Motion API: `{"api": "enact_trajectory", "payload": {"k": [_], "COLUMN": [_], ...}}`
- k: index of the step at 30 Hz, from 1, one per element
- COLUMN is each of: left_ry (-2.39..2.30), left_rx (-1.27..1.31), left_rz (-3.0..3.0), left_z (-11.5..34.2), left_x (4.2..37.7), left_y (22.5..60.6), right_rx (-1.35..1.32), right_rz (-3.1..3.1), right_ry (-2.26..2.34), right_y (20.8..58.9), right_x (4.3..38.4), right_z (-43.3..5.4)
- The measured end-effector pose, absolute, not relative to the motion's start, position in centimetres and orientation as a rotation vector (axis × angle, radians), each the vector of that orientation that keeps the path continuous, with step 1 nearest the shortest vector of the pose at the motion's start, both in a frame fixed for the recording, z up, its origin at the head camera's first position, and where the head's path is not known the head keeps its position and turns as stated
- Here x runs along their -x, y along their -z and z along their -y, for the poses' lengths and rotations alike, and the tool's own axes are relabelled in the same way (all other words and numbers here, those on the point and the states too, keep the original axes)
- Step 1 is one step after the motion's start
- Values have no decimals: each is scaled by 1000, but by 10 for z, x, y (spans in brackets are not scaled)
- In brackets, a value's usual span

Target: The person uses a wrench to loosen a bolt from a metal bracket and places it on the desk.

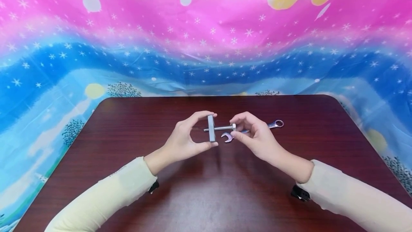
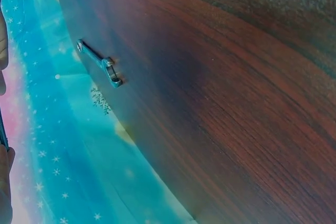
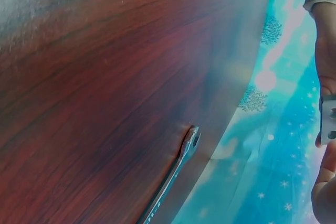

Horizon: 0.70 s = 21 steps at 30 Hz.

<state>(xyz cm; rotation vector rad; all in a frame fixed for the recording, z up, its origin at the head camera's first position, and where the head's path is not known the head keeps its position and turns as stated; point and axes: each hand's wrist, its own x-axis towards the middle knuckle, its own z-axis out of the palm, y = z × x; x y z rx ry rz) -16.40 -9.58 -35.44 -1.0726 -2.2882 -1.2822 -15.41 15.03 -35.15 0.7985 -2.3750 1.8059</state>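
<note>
Between the thumb and fingers of my left hand (image 1: pixel 185 137) a flat grey metal plate (image 1: pixel 211 128) is gripped by its two ends, standing on edge above the table. Holes show in the plate (image 3: pixel 329 120) at the right edge of the right wrist view. A long silver hex bolt (image 1: pixel 222 128) passes through the plate, its tip sticking out a little on the left side. My right hand (image 1: pixel 259 137) pinches the bolt's head with thumb and fingers. Behind the right hand, a combination wrench (image 1: pixel 276 124) lies on the table, its middle partly hidden in the head view.
The dark red wooden table (image 1: pixel 199 196) has rounded far corners. A pink and blue patterned cloth (image 1: pixel 206 56) hangs behind it and along both sides. A small black device (image 1: pixel 300 193) sits under the right sleeve, and another (image 1: pixel 153 187) under the left.
</note>
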Motion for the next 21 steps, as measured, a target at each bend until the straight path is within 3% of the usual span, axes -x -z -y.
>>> {"api": "enact_trajectory", "payload": {"k": [21], "left_ry": [1264], "left_rx": [1080], "left_rz": [2305], "left_z": [93], "left_x": [160], "left_y": [355], "right_rx": [-723], "right_rz": [2375], "right_ry": [-1782], "right_y": [353], "right_x": [153], "right_z": [-151]}}
